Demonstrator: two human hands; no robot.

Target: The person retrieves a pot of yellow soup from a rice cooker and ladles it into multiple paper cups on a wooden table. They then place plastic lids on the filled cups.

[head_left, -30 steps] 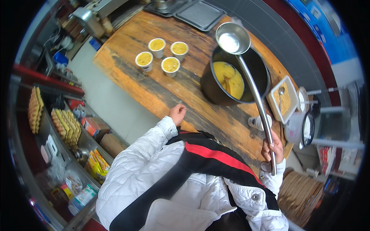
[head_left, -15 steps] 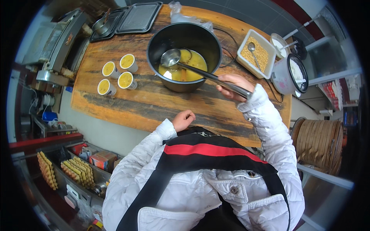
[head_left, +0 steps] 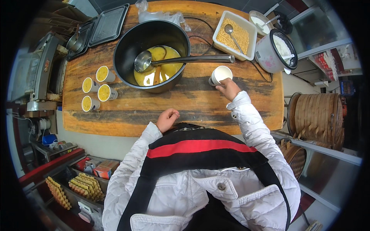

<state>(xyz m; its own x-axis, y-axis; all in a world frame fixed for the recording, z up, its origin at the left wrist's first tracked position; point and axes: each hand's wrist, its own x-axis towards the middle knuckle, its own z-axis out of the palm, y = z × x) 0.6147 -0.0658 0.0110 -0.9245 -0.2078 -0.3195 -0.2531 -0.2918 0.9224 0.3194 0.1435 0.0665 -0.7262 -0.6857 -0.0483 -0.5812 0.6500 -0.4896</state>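
My right hand (head_left: 229, 89) pinches the near rim of a small stack of white paper cups (head_left: 223, 72) to the right of the pot. Its thumb and fingers are closed at the cup edge. My left hand (head_left: 167, 119) is loosely curled by the table's front edge, with nothing visible in it. A large dark pot (head_left: 123, 48) holds a yellow liquid. Across its right rim rests a metal ladle (head_left: 196, 59), its bowl inside near the liquid. Inside the pot, a brown wooden-looking stick (head_left: 157, 75) also shows.
Several yellow-filled paper cups (head_left: 104, 93) stand left of the pot. At the back right are a bin of yellow beans (head_left: 234, 34) with a spoon, a tub of white granules (head_left: 280, 44) and a cable (head_left: 263, 73). Dark trays (head_left: 109, 24) and a plastic bag (head_left: 160, 16) lie behind.
My right hand has let go of the ladle, which now lies across the pot rim. It has moved to the stack of paper cups. The view has shifted.
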